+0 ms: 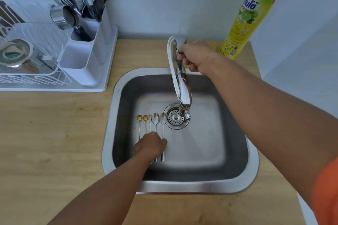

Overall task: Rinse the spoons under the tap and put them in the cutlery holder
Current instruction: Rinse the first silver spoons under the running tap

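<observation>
Several spoons lie side by side on the sink (252, 160) floor, bowls pointing away: two small gold spoons (142, 119) on the left and three silver spoons (159, 118) to their right. My left hand (150, 145) lies over their handles with fingers curled down on them; which spoon it grips is hidden. My right hand (196, 56) grips the lever at the top of the chrome tap (183, 86). No water runs from the spout. The white cutlery holder (86, 55) stands at the back left with forks and spoons in its rear compartments.
A white dish rack (36, 76) with a metal bowl and cup sits left of the holder. A yellow-green dish soap bottle (250, 16) stands behind the sink at right. The drain strainer (175, 117) lies beneath the tap spout. Wooden counter surrounds the sink.
</observation>
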